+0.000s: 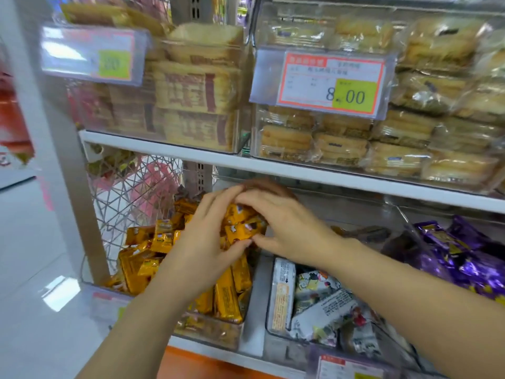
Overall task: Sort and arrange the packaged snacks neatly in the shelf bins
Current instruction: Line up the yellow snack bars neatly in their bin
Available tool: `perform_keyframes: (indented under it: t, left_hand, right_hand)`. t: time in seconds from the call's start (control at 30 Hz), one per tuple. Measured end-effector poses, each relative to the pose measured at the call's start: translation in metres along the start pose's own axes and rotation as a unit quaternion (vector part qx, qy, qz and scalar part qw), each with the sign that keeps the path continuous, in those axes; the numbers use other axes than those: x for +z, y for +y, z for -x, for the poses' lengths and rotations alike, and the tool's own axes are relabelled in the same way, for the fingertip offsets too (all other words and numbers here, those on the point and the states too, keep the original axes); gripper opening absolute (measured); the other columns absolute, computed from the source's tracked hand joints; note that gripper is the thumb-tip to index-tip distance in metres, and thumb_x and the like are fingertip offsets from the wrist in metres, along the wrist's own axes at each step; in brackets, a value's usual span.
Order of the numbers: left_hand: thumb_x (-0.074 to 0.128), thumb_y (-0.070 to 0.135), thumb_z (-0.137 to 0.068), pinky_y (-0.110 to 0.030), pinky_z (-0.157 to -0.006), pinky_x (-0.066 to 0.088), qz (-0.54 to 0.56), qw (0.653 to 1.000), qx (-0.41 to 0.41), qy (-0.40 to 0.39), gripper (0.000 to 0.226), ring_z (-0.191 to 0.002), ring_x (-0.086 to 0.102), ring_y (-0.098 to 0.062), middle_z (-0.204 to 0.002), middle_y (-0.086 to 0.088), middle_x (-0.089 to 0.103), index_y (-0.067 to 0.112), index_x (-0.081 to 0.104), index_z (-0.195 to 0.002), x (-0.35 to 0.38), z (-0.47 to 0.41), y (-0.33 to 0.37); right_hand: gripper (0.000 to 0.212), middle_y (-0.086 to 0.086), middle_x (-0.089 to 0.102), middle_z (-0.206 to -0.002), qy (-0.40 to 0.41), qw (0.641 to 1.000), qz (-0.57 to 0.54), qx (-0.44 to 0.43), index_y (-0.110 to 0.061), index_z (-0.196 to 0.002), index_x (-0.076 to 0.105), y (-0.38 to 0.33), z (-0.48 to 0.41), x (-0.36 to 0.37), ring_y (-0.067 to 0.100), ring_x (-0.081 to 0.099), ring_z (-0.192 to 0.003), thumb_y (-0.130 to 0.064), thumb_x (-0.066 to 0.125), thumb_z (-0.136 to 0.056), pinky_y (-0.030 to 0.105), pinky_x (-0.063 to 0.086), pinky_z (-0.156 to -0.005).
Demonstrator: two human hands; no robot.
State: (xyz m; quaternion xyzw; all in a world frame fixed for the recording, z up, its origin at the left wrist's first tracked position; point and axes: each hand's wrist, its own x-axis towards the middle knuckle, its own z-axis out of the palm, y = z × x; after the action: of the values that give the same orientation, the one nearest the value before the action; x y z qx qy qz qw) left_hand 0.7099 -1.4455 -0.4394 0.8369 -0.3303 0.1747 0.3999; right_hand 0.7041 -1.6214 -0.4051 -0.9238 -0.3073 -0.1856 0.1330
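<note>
Gripping glossy orange snack packets (240, 224), crinkled

Glossy pale floor tiles (32, 255) at 8 o'clock reflect overhead light. A white upright post (54, 160) stands at 9 o'clock. A white shelf board (300, 173) crosses the centre.

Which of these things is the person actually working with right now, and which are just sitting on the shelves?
In the job: left hand and right hand, both gripping small orange foil snack packets; clear plastic bin holding more.
Just there: white printed snack packs, purple foil packets, clear-wrapped biscuits, red-bordered price tag.
</note>
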Motion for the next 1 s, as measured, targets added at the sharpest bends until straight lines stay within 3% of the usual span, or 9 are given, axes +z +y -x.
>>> perform_keyframes:
  t: [0.1, 0.23, 0.4, 0.47, 0.63, 0.7, 0.8, 0.87, 1.0]
  left_hand:
    - [0.073, 0.016, -0.079, -0.007, -0.085, 0.036, -0.061, 0.997, -0.014, 0.054, 0.074, -0.104, 0.037, 0.011, -0.126, 0.018, 0.036, 0.04, 0.032, -0.136, -0.014, 0.006, -0.012]
    - [0.072, 0.016, -0.077, -0.04, -0.074, 0.05, -0.179, 0.975, -0.103, 0.076, 0.068, -0.072, 0.054, -0.014, -0.133, 0.0, 0.044, 0.03, 0.044, -0.136, -0.025, 0.012, -0.032]
    - [0.071, 0.03, -0.079, -0.064, -0.103, 0.028, -0.289, 0.947, -0.136, 0.036, 0.055, -0.125, 0.045, -0.038, -0.138, -0.008, 0.048, 0.027, 0.054, -0.131, -0.019, 0.014, -0.039]
    - [0.073, 0.024, -0.077, -0.063, -0.102, 0.03, -0.288, 0.949, -0.12, 0.051, 0.047, -0.123, 0.046, -0.038, -0.133, -0.01, 0.052, 0.024, 0.061, -0.123, -0.017, 0.013, -0.031]
    - [0.061, 0.022, -0.088, -0.05, -0.1, 0.042, -0.18, 0.983, -0.034, 0.019, 0.03, -0.107, 0.057, -0.02, -0.12, 0.006, 0.057, 0.026, 0.063, -0.118, 0.0, 0.002, 0.015]
    - [0.057, 0.022, -0.091, -0.041, -0.093, 0.047, -0.128, 0.991, -0.013, -0.029, 0.03, -0.106, 0.057, -0.017, -0.117, 0.007, 0.058, 0.026, 0.061, -0.12, 0.015, -0.011, 0.035]
    - [0.054, 0.024, -0.092, -0.037, -0.088, 0.05, -0.096, 0.992, -0.005, -0.077, 0.03, -0.103, 0.057, -0.016, -0.111, 0.002, 0.062, 0.025, 0.06, -0.122, 0.042, -0.039, 0.057]
    - [0.051, 0.027, -0.093, -0.039, -0.084, 0.052, -0.11, 0.986, -0.032, -0.124, 0.028, -0.097, 0.061, -0.02, -0.105, -0.005, 0.066, 0.019, 0.062, -0.118, 0.064, -0.06, 0.065]
    - [0.047, 0.028, -0.097, -0.033, -0.095, 0.046, -0.148, 0.95, -0.056, -0.27, 0.034, -0.112, 0.057, -0.023, -0.127, -0.008, 0.059, 0.015, 0.057, -0.128, 0.112, -0.099, 0.081]
  right_hand:
    - [0.073, -0.001, 0.041, -0.145, -0.009, 1.0, 0.015, 0.019, -0.022, -0.143, 0.035, -0.008, -0.014, 0.01, 0.019, 0.033, -0.135, -0.024, 0.072, -0.08, 0.035, 0.03, -0.11]
    - [0.062, -0.006, 0.042, -0.144, -0.05, 0.995, -0.013, 0.085, -0.032, -0.141, 0.037, 0.0, -0.013, 0.012, 0.01, 0.038, -0.131, -0.031, 0.066, -0.086, 0.026, 0.031, -0.108]
    - [0.035, -0.011, 0.055, -0.128, -0.064, 0.987, -0.016, 0.144, -0.031, -0.124, 0.057, 0.014, 0.01, -0.003, -0.003, 0.05, -0.113, -0.032, 0.062, -0.089, 0.014, 0.037, -0.094]
    - [0.033, -0.016, 0.053, -0.128, -0.075, 0.982, -0.016, 0.172, -0.032, -0.123, 0.057, 0.019, 0.023, -0.014, -0.019, 0.048, -0.1, -0.034, 0.059, -0.09, 0.002, 0.032, -0.079]
    - [0.032, -0.019, 0.051, -0.128, -0.07, 0.967, 0.013, 0.246, -0.034, -0.125, 0.055, 0.036, 0.068, -0.046, -0.01, 0.045, -0.099, -0.036, 0.054, -0.092, -0.009, 0.027, -0.069]
    - [0.031, -0.022, 0.052, -0.118, -0.072, 0.959, 0.033, 0.271, -0.033, -0.124, 0.055, 0.043, 0.089, -0.06, -0.014, 0.045, -0.08, -0.034, 0.053, -0.093, -0.005, 0.031, -0.065]
    - [0.027, -0.017, 0.061, -0.113, -0.058, 0.952, 0.048, 0.296, -0.03, -0.119, 0.06, 0.056, 0.12, -0.076, -0.005, 0.054, -0.087, -0.031, 0.055, -0.092, 0.009, 0.037, -0.07]
    - [0.023, -0.021, 0.059, -0.087, -0.048, 0.948, 0.069, 0.308, -0.028, -0.113, 0.063, 0.064, 0.138, -0.084, -0.005, 0.051, -0.073, -0.029, 0.057, -0.091, 0.013, 0.037, -0.063]
    - [0.028, -0.018, 0.057, -0.083, -0.037, 0.941, 0.072, 0.329, -0.031, -0.118, 0.062, 0.072, 0.163, -0.09, 0.005, 0.05, -0.076, -0.029, 0.058, -0.09, 0.025, 0.04, -0.068]
